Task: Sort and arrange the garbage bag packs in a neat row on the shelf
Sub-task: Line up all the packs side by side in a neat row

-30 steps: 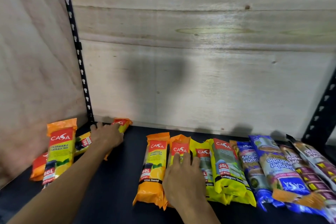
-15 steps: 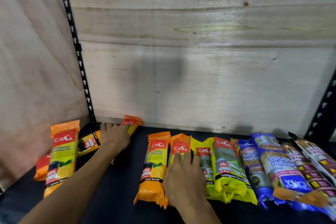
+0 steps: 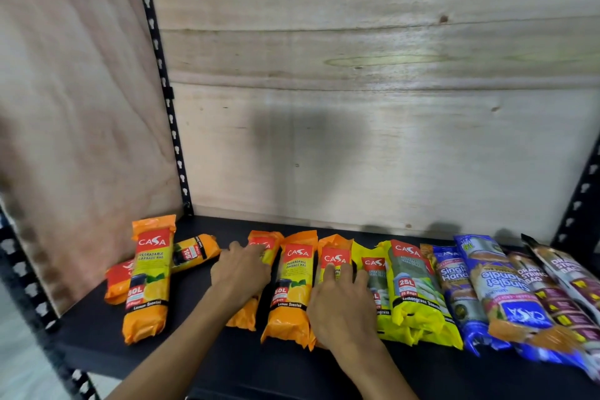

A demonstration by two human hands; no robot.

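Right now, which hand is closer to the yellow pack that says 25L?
The right hand. It rests flat on the packs just left of the yellow 25L pack. The left hand is farther left, on an orange pack.

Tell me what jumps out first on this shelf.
A bright run of garbage bag packs lies along the black shelf: orange packs in the middle, yellow 25L packs, then blue Singlet Handle packs at right. Both hands lie on it, the left hand on an orange pack, the right hand on its neighbours. Further left, a 60L pack lies over strays.
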